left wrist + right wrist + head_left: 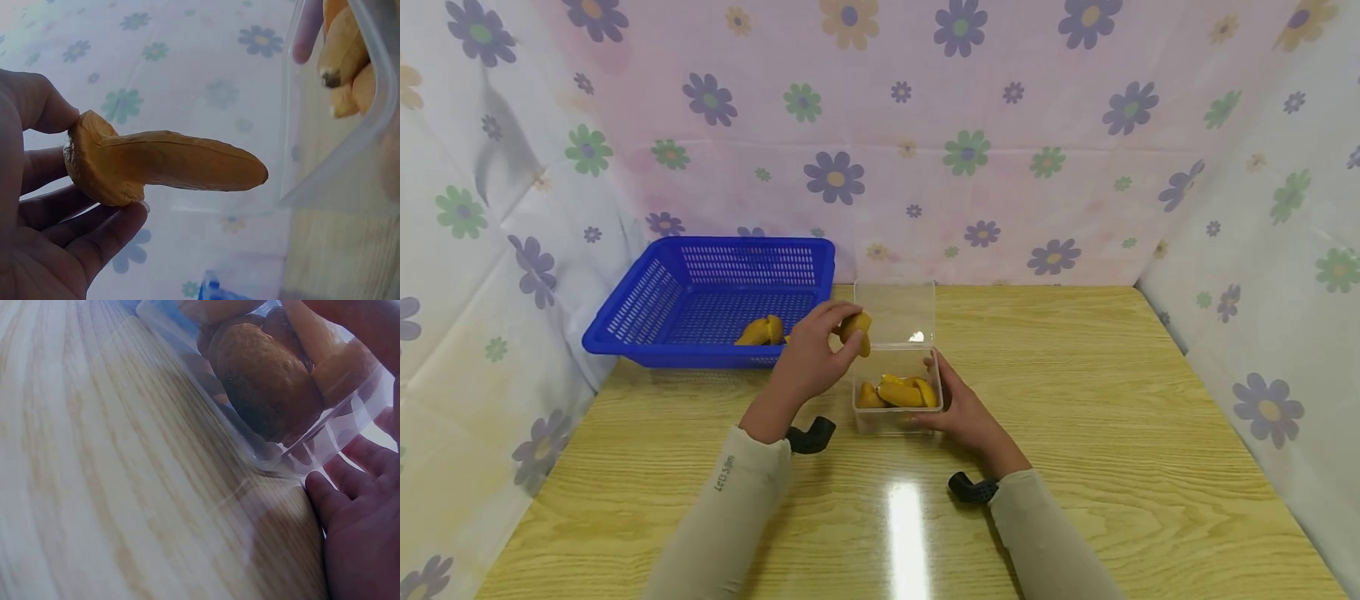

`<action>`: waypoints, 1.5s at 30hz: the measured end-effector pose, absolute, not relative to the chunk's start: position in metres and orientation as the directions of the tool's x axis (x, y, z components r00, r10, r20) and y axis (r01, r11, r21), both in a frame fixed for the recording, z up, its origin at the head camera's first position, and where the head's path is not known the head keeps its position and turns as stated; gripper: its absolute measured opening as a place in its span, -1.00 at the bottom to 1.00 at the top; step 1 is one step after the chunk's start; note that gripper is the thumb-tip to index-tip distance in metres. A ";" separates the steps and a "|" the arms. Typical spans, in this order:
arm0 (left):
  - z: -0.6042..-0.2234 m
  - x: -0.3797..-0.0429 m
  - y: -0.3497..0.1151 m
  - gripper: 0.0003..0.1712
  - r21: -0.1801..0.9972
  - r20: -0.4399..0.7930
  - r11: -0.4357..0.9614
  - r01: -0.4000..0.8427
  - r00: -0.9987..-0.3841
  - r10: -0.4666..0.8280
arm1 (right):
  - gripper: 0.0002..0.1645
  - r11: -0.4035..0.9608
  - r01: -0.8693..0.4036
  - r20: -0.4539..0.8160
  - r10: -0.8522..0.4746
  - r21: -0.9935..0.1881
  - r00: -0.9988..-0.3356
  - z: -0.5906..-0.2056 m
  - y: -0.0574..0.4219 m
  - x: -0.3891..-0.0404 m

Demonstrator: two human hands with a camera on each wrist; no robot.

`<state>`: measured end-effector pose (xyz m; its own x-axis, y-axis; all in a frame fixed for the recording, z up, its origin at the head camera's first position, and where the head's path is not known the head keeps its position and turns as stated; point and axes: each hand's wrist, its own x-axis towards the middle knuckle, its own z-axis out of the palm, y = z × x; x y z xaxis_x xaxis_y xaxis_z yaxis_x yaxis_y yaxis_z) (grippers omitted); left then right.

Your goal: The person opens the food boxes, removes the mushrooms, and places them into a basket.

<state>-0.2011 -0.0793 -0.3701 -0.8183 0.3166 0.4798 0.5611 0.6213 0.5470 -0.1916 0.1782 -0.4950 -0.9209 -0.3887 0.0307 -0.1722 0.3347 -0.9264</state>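
My left hand (812, 354) pinches a yellow-brown mushroom (858, 325) by its cap, above the left rear part of a clear plastic box (887, 422). In the left wrist view, the stem of this mushroom (187, 161) points sideways toward the box, with thumb and fingers about the cap. Several similar mushrooms (902, 393) lie inside the box. My right hand (966, 417) grips the right side of the box, thumb along the front and fingers around the far side. In the right wrist view, mushrooms (265, 381) show through the box wall.
The box's clear lid (895, 310) stands folded back behind it. A blue slotted basket (700, 357) at the left rear holds more mushrooms (763, 331). Flowered cloth (910, 183) encloses the wooden table (1075, 400) at the back and sides. Black curved mounts (811, 437) sit at both wrists.
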 end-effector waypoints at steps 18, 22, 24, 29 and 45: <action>-0.358 -0.209 -0.120 -0.58 0.556 0.447 0.679 0.479 -0.861 0.241 | 0.43 0.308 -0.136 0.006 -0.390 -0.942 -0.921 -0.496 0.177 -0.192; -0.359 -0.214 -0.126 -0.57 0.560 0.432 0.693 0.453 -0.874 0.223 | 0.42 0.299 -0.129 0.001 -0.395 -0.945 -0.919 -0.496 0.177 -0.191; -0.358 -0.215 -0.129 -0.57 0.572 0.423 0.691 0.442 -0.881 0.213 | 0.42 0.292 -0.130 0.003 -0.397 -0.947 -0.918 -0.496 0.177 -0.191; -0.356 -0.218 -0.137 -0.55 0.616 0.406 0.667 0.420 -0.894 0.188 | 0.42 0.298 -0.129 0.001 -0.396 -0.946 -0.918 -0.497 0.178 -0.192; -0.352 -0.229 -0.159 -0.49 0.644 0.328 0.691 0.329 -0.935 0.139 | 0.43 0.322 -0.149 0.011 -0.392 -0.935 -0.920 -0.497 0.179 -0.192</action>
<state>-0.2289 -0.1585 -0.3520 -0.9345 0.1391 0.3276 0.3285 0.6911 0.6438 -0.1924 0.1786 -0.4969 -0.9198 -0.3923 0.0115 -0.1492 0.3224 -0.9348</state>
